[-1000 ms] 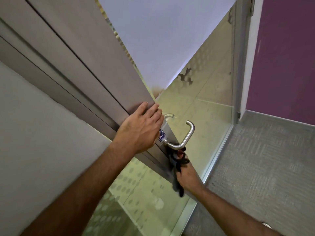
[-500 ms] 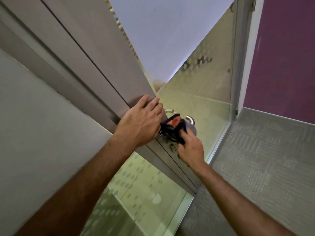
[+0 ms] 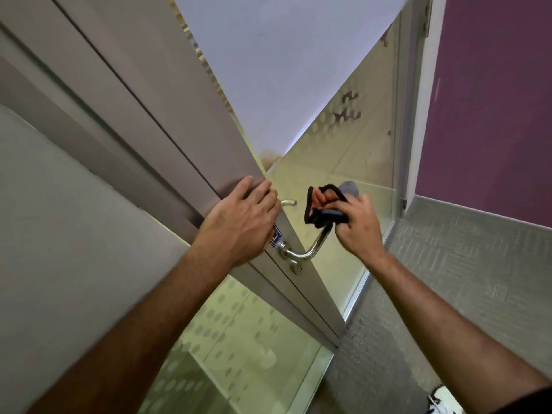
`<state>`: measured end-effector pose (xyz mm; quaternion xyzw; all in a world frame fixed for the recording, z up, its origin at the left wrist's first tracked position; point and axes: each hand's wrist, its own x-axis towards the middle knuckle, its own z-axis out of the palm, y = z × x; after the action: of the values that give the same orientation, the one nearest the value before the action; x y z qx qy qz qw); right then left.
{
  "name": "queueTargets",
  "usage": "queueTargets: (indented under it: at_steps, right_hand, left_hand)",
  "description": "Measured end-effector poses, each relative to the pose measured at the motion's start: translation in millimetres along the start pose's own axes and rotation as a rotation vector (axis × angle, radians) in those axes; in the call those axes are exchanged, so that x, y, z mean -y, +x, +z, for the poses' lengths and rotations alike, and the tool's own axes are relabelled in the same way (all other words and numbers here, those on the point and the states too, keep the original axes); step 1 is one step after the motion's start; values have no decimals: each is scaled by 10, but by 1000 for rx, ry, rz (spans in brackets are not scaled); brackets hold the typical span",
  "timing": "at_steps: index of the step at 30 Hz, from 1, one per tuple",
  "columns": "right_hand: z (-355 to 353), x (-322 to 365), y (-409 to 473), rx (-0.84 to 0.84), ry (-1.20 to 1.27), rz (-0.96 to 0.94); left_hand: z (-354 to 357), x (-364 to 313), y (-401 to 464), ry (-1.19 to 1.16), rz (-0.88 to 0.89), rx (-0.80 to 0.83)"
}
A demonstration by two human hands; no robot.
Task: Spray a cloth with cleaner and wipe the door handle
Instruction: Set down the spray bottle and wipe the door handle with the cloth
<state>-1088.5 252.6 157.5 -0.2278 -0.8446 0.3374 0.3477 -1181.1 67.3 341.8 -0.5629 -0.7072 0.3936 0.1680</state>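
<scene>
Even bright light, wide-angle edge warp, sharp

A purple wall (image 3: pixel 493 100) stands at the right, with a white strip along its bottom. The floor is grey patterned carpet (image 3: pixel 466 264). Frosted dots cover the glass panel (image 3: pixel 343 162). At left is a plain grey wall (image 3: pixel 59 219).

My left hand (image 3: pixel 242 222) lies flat on the door edge (image 3: pixel 209 150), blocking the strip just left of the handle's base. The handle (image 3: pixel 310 249) juts out to the right of that hand; its far end is wrapped by the cloth (image 3: pixel 324 212) in my right hand (image 3: pixel 357 227). Between the two hands I see open air above the handle's bend. Behind my right hand stands the glass panel (image 3: pixel 352 162), closing off that side. Below and right of it, the carpet (image 3: pixel 463 279) side is open.
</scene>
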Motion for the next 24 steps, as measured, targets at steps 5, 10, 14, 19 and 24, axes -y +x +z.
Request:
queueTargets:
  at_steps: [5,10,14,19,24]
  right_hand:
    - [124,-114,203,401,376,407]
    - [42,42,369,404,682,587]
    - [237,-73,228,228,1078,961]
    - [621,208,-578,170,1143,1219]
    - [871,726,-1057,-172,1123,1237]
  left_hand:
    - [28,-1,6,20,2,-4]
    - [39,1,13,48,-4,2]
    - [26,-4,8,43,-3,13]
    - [21,-14,20,34,-16,21]
    - [9,-3,2,44,2,18]
